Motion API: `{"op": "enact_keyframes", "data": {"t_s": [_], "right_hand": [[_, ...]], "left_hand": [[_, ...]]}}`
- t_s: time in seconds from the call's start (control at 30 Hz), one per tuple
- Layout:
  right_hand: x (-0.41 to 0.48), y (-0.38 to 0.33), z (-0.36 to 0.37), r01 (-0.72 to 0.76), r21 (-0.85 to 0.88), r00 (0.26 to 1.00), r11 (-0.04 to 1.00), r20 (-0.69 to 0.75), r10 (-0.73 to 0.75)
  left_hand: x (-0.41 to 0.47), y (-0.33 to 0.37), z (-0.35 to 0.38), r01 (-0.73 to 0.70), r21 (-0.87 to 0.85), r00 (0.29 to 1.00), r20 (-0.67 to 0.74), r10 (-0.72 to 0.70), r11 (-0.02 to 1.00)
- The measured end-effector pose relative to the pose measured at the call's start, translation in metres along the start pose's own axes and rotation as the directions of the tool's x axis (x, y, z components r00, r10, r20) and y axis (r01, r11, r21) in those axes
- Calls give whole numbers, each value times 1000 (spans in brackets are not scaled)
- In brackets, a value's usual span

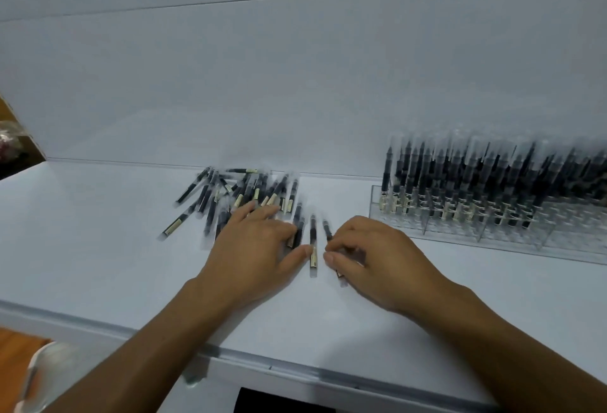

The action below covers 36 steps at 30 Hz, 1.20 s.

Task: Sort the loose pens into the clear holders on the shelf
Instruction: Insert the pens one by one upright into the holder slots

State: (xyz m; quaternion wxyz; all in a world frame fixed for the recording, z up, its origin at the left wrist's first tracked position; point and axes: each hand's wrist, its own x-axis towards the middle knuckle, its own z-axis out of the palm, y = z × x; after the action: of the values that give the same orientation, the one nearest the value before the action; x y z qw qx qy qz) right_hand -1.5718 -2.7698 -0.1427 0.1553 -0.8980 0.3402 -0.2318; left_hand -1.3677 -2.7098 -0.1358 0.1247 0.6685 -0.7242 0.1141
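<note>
Left hand (259, 248) lies flat, fingers spread, on the pens (236, 196). Right hand (374, 258) seems to pinch one pen (327, 229). The holder (574, 245) carries upright pens (460, 182).

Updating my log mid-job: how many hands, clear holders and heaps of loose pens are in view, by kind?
Hands: 2, left hand and right hand, which pinches a pen
Clear holder: 1
Heap of loose pens: 1
Total: 4; single pens are too blurred to count.
</note>
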Motion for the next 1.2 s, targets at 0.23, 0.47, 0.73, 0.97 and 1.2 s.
{"op": "enact_keyframes", "data": {"t_s": [0.23,0.47,0.73,0.97,1.2], "right_hand": [[-1,-3,-5,-87,-73,995,994,52,91],[-2,-3,-7,-162,-30,983,986,84,164],[0,0,-9,-243,162,970,956,59,236],[2,2,-11,-321,325,945,890,52,322],[3,3,-10,-341,345,938,874,58,343]], "left_hand": [[24,12,-10,94,-98,994,-43,-98,991],[52,27,-6,187,53,954,227,-194,981],[67,22,-10,272,-4,901,352,-253,962],[74,27,-18,284,-4,870,421,-256,959],[74,27,-26,327,-35,821,506,-265,945]]}}
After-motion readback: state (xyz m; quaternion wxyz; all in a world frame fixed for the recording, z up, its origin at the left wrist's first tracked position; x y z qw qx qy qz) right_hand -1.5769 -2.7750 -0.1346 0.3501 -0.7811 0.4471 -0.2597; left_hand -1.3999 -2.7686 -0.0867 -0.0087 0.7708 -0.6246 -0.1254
